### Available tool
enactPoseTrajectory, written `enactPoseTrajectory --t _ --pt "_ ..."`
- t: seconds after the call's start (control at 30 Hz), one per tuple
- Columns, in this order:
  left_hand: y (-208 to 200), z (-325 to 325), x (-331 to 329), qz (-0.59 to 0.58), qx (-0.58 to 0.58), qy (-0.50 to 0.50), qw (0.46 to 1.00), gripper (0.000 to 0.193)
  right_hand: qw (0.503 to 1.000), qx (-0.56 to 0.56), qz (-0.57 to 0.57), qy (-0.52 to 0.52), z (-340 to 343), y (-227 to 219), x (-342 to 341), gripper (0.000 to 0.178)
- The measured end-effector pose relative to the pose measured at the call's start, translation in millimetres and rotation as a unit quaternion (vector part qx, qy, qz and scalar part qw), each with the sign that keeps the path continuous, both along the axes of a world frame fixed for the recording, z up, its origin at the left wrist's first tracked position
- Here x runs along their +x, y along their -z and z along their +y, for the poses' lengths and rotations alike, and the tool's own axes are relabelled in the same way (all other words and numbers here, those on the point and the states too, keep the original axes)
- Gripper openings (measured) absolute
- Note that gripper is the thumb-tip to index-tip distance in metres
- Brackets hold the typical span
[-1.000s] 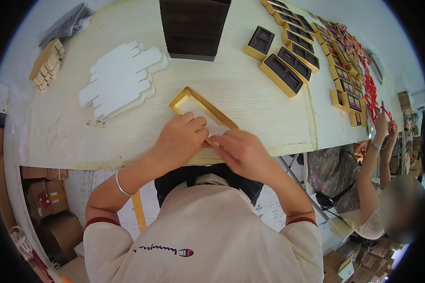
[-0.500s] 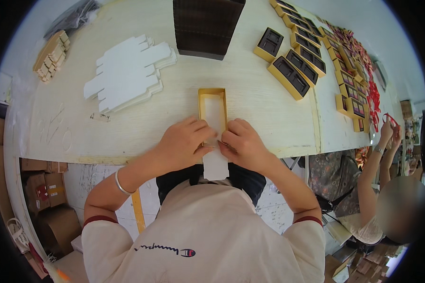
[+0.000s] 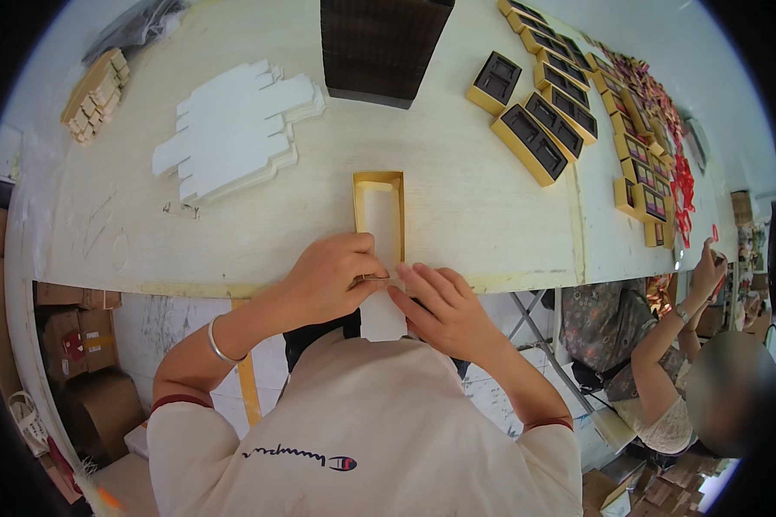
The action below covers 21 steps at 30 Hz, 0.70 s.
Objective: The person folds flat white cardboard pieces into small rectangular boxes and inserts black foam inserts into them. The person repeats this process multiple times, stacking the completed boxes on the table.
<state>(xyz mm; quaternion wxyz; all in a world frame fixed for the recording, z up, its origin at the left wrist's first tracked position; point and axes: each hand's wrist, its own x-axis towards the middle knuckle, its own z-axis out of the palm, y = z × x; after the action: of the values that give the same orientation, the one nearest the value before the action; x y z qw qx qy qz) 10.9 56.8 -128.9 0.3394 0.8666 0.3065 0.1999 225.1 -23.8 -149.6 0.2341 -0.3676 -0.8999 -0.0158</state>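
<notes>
A partly folded cardboard box (image 3: 398,215), gold outside with a white inner face, lies at the table's front edge, its near white flap hanging over toward my lap. My left hand (image 3: 336,271) is closed in a pinch on the box's near left corner, where a thin edge shows between thumb and fingers. Stretched fingers of my right hand (image 3: 440,303) rest against the near right corner; the hand is open, its thumb partly hidden. A stack of flat white cardboard blanks (image 3: 233,133) lies farther off to the left.
A tall dark brown box (image 3: 379,52) stands at the far middle. Gold boxes with black inserts (image 3: 533,145) line the right, beside filled boxes (image 3: 647,200) and red ribbon (image 3: 683,194). Folded cardboard pieces (image 3: 95,95) lie far left. A co-worker (image 3: 664,362) sits at right.
The box has shifted slightly left and nearer me. My right hand's fingers have straightened from a pinch, while my left keeps its pinch on the corner. The co-worker's hands have moved lower.
</notes>
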Motion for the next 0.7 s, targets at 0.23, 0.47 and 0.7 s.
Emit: enactPoseTrajectory --t 0.23,0.47,0.7 --pt "1.0 22.3 -11.5 -0.127 -0.147 0.091 0.977 0.031 0.895 -0.206 0.387 0.079 22.2 -1.4 -22.5 0.03" --pt "-6.5 2.2 5.4 -0.173 -0.106 -0.08 0.976 0.016 0.886 -0.163 0.404 0.159 20.5 4.8 -36.8 0.031" --pt "6.9 -19.2 4.9 -0.081 0.117 -0.072 0.987 0.013 0.978 0.057 0.103 0.171 17.1 13.3 -32.2 0.025"
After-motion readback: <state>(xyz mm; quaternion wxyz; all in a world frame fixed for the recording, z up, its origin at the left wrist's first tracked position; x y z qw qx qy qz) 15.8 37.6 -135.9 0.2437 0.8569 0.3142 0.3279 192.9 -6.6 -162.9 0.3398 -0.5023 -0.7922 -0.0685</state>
